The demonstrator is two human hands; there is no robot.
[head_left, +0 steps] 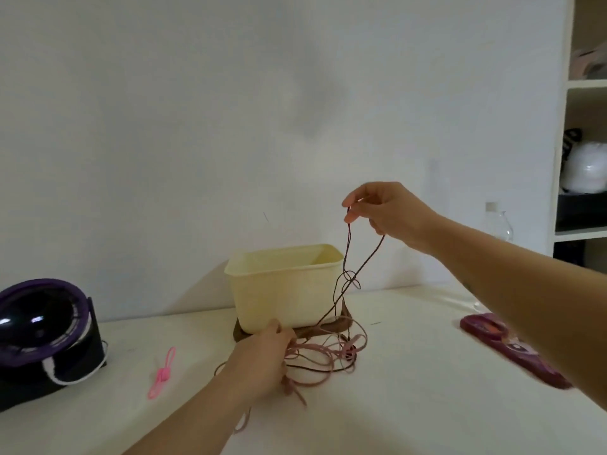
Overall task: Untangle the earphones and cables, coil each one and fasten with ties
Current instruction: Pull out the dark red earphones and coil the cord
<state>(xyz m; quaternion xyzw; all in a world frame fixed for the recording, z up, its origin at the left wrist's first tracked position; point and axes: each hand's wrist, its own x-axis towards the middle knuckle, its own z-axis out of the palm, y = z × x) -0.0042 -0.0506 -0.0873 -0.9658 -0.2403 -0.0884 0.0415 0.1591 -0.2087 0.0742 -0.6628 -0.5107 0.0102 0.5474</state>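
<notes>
Now untangling: right hand [377, 208] pinches the thin dark cable [344, 264] at one o'clock, left hand [262, 359] grips the pink cord tangle [315, 353]; I'd tease loops next.

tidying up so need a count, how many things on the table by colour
pink: 2, tie bundle, cable tangle
dark: 2, lifted cable, wooden base
cream: 1, bin
purple: 1, round device
maroon: 1, flat case
clear: 1, bottle
total: 8
</notes>
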